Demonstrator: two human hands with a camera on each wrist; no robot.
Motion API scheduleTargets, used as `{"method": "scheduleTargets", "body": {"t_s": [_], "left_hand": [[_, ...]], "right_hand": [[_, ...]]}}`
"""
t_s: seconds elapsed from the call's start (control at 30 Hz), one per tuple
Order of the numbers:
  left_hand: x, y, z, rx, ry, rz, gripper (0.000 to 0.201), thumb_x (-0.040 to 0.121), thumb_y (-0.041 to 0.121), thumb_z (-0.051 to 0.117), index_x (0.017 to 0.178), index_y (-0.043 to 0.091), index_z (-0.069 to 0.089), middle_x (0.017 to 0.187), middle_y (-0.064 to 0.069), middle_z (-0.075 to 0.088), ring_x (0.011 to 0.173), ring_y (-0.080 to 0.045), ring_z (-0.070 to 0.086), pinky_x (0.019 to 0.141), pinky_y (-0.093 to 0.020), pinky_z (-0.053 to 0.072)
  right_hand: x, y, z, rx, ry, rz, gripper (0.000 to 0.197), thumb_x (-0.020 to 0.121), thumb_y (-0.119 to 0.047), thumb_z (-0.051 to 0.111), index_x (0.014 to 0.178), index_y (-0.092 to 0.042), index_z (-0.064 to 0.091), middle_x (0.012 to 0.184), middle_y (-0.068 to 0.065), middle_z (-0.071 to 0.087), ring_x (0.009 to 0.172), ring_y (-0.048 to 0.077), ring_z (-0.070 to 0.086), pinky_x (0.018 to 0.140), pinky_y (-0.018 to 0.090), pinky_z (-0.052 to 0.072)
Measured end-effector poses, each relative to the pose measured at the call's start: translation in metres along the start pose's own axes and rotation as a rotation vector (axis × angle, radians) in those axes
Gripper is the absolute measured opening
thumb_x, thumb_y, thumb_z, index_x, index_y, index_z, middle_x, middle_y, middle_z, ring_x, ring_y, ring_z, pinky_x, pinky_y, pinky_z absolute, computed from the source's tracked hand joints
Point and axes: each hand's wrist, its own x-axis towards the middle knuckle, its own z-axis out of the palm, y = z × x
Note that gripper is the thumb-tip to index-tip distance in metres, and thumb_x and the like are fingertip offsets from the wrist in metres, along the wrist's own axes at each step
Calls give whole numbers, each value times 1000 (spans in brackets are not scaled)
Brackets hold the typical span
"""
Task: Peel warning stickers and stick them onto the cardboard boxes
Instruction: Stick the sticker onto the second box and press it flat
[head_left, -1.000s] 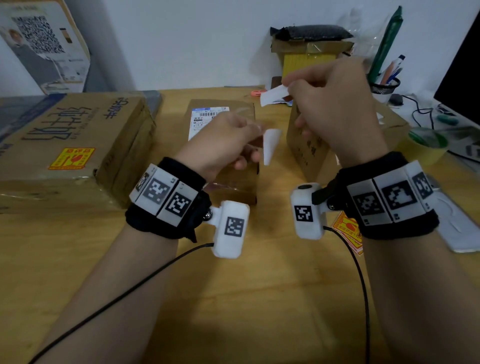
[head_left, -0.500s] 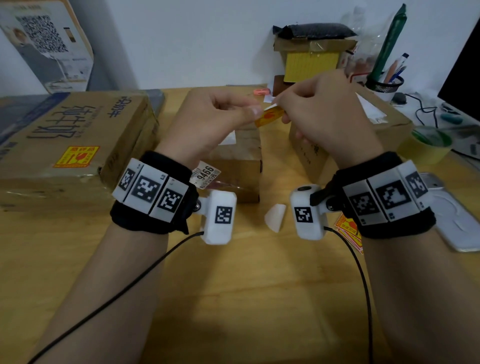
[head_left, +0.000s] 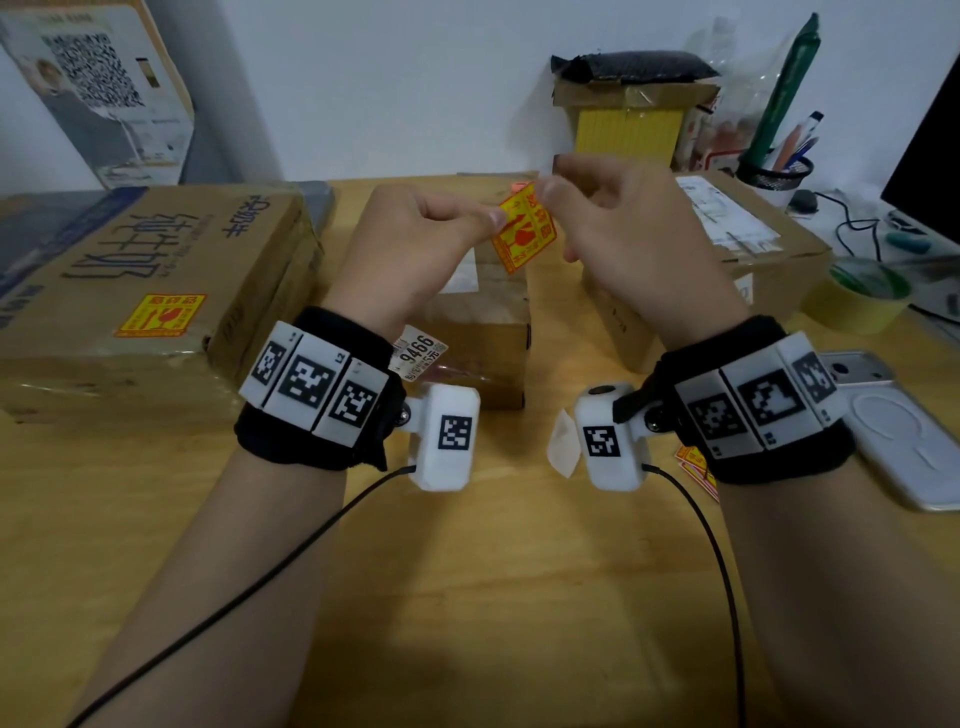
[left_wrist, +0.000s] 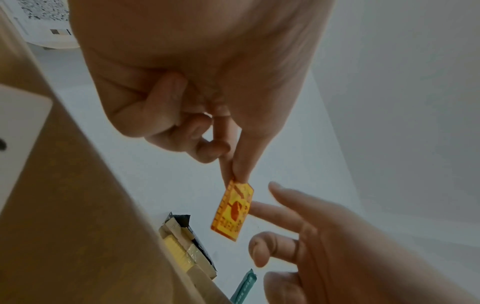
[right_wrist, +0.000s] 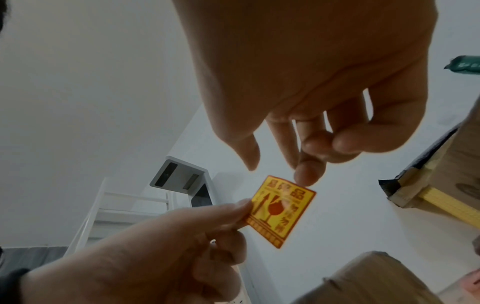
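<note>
Sticker (head_left: 524, 234) first: yellow with red print, held in the air at centre frame in the head view, above the small cardboard box (head_left: 480, 312) in the middle of the desk (head_left: 467, 597). It looks thin, light and floppy, probably tacky on its back, so it is likely to curl or cling to skin; edges and corners are the safest places to hold it, keeping fingers off the glue.

Left hand (head_left: 415, 249) pinches the sticker's left edge between thumb and forefinger, the other fingers curled in. Right hand (head_left: 639, 234) has its fingers loosely spread; in the right wrist view one fingertip (right_wrist: 307, 176) touches the top corner of the sticker (right_wrist: 281, 209), but no real pinch shows.

Half a second ago the sticker sat edge-on between both hands, barely showing. Now it is turned so its printed face is readable. A second ago the hands held white backing paper apart; now a white scrap (head_left: 563, 449) lies on the desk between the wrists, lower centre.

At the left of the frame the large box (head_left: 156, 270) already wears a matching sticker (head_left: 158, 322). More stickers (head_left: 696, 465) lie under the right wrist.
</note>
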Motion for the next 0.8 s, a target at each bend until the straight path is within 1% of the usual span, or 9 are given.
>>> {"method": "scheduleTargets", "body": {"t_s": [0.07,0.17,0.23,0.33,0.47,0.6,0.7,0.77,0.8], "left_hand": [[1,2,-3,-32,43,-53,7,90,31,72,86,28,78,54,24,61,49,11,51,46,-7,34],[1,3,-7,-165,42,-153,11,90,34,72,93,26,79,65,13,51,50,-4,36,38,-15,24],[1,4,-9,-218,5,-190,12,90,35,71,91,25,78,75,7,47,51,-7,31,38,-18,20],[1,5,-12,-275,-44,-208,14,91,34,71,81,24,76,71,7,48,48,-6,29,39,-17,15],[2,5,-13,-311,-70,-226,18,91,35,71,77,23,73,69,8,49,48,-6,29,40,-18,13],[2,5,-13,-308,-62,-228,16,91,35,71,81,24,75,68,9,48,47,-6,30,42,-19,13],[2,5,-12,-216,-2,-213,25,91,37,68,88,15,78,69,4,48,49,-9,31,44,-20,15],[2,2,-11,-71,61,-171,41,90,43,66,92,3,75,74,-6,48,54,-14,35,46,-22,22],[2,2,-11,-15,73,-153,41,90,44,65,88,4,75,74,-8,49,55,-14,38,47,-23,25]], "right_hand": [[2,5,1,-44,-32,32,49,88,-60,54,121,-28,72,99,1,75,82,11,69,80,39,57],[2,9,5,-15,-115,67,38,95,-47,60,92,-14,77,73,7,67,37,1,47,44,19,45],[1,9,6,61,-99,63,39,97,-37,63,89,0,75,68,15,59,32,4,40,36,17,36],[2,7,4,173,-82,72,29,97,-30,64,91,-5,76,74,12,58,37,6,41,39,22,37],[1,6,3,253,-134,85,23,98,-40,62,93,-20,72,72,5,58,43,12,41,40,23,38],[1,7,5,243,-114,63,31,98,-33,65,80,-8,71,64,0,57,41,11,41,40,25,37],[4,10,6,229,-101,80,30,96,-26,67,84,1,72,57,-12,55,40,-3,48,39,23,34],[3,10,7,172,-122,62,27,96,-23,66,82,-1,72,49,-15,53,43,-12,48,37,22,34],[2,10,7,146,-129,51,26,97,-23,65,80,-4,71,48,-14,51,40,-7,47,37,22,34]]}}
